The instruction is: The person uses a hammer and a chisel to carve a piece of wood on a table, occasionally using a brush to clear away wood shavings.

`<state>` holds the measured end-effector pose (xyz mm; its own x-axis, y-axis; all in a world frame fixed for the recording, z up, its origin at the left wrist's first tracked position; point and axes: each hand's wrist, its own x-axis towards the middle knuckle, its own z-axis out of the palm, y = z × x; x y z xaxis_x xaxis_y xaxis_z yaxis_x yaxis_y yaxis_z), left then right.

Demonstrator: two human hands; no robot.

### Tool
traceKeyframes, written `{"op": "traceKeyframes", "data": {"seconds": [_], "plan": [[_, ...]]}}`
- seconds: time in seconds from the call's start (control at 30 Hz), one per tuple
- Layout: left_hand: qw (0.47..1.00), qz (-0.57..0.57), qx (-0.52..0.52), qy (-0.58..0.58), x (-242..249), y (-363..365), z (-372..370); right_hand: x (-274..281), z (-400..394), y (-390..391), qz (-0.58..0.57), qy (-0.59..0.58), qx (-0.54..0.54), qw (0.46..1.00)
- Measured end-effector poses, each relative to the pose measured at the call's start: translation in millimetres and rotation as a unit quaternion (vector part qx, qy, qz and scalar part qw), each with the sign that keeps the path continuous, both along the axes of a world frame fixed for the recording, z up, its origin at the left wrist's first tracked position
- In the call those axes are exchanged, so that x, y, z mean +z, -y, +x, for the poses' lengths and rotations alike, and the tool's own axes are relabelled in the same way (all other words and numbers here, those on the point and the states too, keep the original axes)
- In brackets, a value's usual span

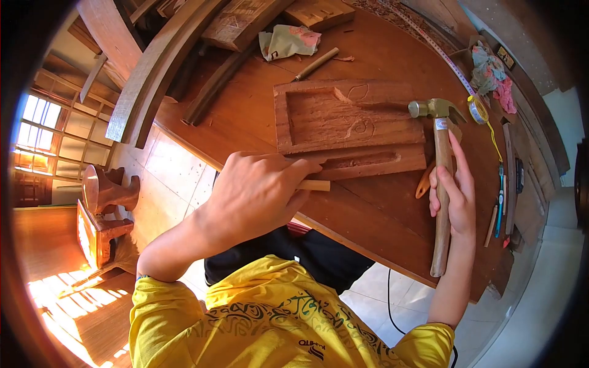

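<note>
My left hand [257, 187] is closed around a light wooden rod [316, 184], perhaps a tool handle; its far part is hidden under my fingers. In my right hand [457, 193] is a claw hammer [441, 144], gripped by its wooden handle with the brass-coloured head uppermost. My index finger stretches along the handle. Between the hands lies a reddish-brown wooden block [392, 132] with a rectangular recess and curved carved outlines. Along its near side runs a long groove, close to my left fingertips. An orange-brown handle [424, 181] shows partly beside the hammer.
The wooden table [350, 211] carries a thin wooden-handled tool [317, 64], a crumpled cloth [289, 43] and stacked timber [245, 24] at the back left. A yellow tape measure [477, 110], another cloth [488, 67] and a blue pen-like item [500, 196] lie at the right.
</note>
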<state>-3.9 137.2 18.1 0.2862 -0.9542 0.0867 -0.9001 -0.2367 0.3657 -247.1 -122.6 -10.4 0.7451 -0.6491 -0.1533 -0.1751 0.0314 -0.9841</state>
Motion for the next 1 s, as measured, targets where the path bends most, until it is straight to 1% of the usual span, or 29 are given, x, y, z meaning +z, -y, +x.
{"op": "traceKeyframes", "data": {"seconds": [0.1,0.2,0.3,0.4,0.5,0.6,0.7,0.8,0.9,1.0], "plan": [[1.000,-0.009,0.012,-0.002,-0.3,2.2,1.5,-1.0,0.4,1.2,-0.005,0.003,0.005,1.000],[0.999,0.017,0.029,-0.025,1.5,4.7,0.6,0.1,1.1,0.3,-0.006,0.005,0.005,1.000],[0.998,0.015,0.026,-0.047,0.4,5.6,1.3,0.2,0.6,0.4,-0.008,0.002,0.007,1.000],[1.000,0.009,0.012,-0.015,4.2,1.7,2.5,-0.5,1.1,0.4,-0.006,0.003,0.009,1.000],[1.000,-0.001,0.015,-0.010,2.9,-2.6,0.9,-0.7,1.1,-0.1,-0.006,0.002,0.008,1.000],[0.995,0.024,0.064,-0.078,9.9,2.6,-10.2,-0.3,0.7,-1.3,-0.006,0.000,0.007,1.000],[0.979,-0.041,0.094,-0.179,6.0,3.6,-16.7,-0.5,2.0,-0.5,-0.006,0.002,0.012,1.000],[0.969,-0.013,0.115,-0.216,13.2,5.4,-15.9,2.5,3.3,-0.9,0.000,-0.003,0.012,1.000],[0.992,-0.024,0.084,-0.086,4.2,4.7,-13.8,3.3,3.0,-2.1,0.006,0.000,0.016,1.000],[0.996,-0.017,0.067,-0.051,7.5,3.9,-11.3,3.4,2.2,-2.9,0.006,0.002,0.016,1.000]]}}
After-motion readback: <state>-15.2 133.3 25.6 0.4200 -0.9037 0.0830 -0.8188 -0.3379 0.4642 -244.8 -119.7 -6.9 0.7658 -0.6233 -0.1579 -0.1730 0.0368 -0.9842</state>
